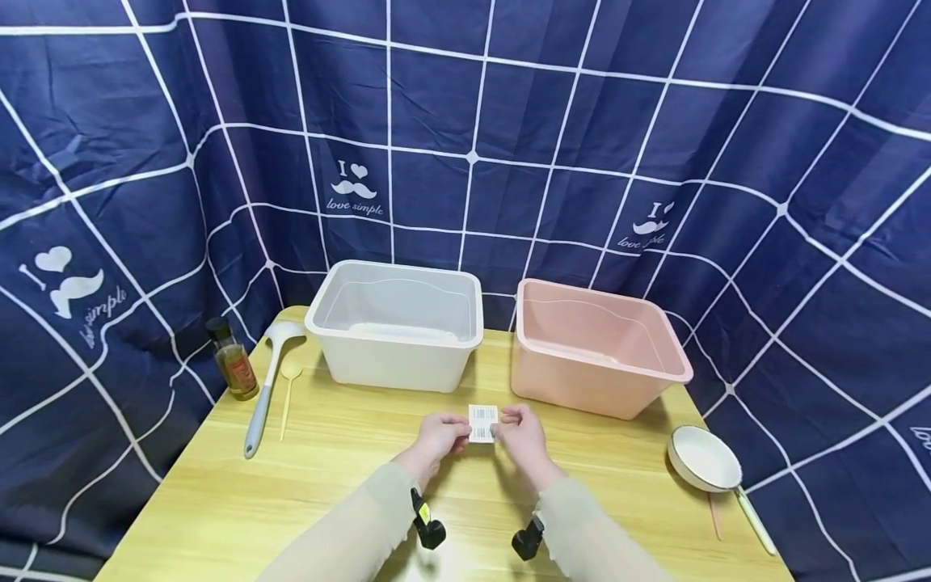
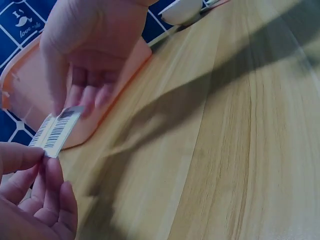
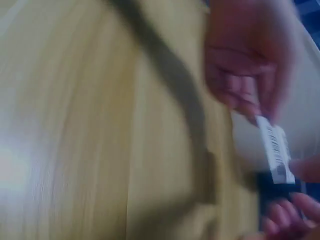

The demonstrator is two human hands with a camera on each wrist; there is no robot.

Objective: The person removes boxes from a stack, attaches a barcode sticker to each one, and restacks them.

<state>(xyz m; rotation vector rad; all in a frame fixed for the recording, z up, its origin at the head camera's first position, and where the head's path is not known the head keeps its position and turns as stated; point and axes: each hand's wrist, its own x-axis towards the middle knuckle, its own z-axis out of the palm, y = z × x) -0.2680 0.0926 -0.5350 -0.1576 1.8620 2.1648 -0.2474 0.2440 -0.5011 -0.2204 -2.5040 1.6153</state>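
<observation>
A small white barcode label point(image 1: 483, 422), printed with two rows of black bars, is held over the wooden table in front of two bins. My left hand point(image 1: 440, 436) pinches its left edge between thumb and fingers. At the opposite edge, my right hand point(image 1: 522, 432) holds it with the thumb on the printed face. From the left wrist view, the label point(image 2: 57, 131) slants between the two hands, the left thumb lying on its near end. The right wrist view is blurred, with the label point(image 3: 275, 150) stretched between both hands' fingertips.
Behind the hands stand a white bin point(image 1: 396, 360) and a pink bin point(image 1: 582, 380). On the left are an oil bottle point(image 1: 236, 368), a grey-handled ladle point(image 1: 265, 396) and a yellow spoon point(image 1: 288, 388). A white bowl point(image 1: 705, 459) and a pale green handle point(image 1: 756, 521) lie right.
</observation>
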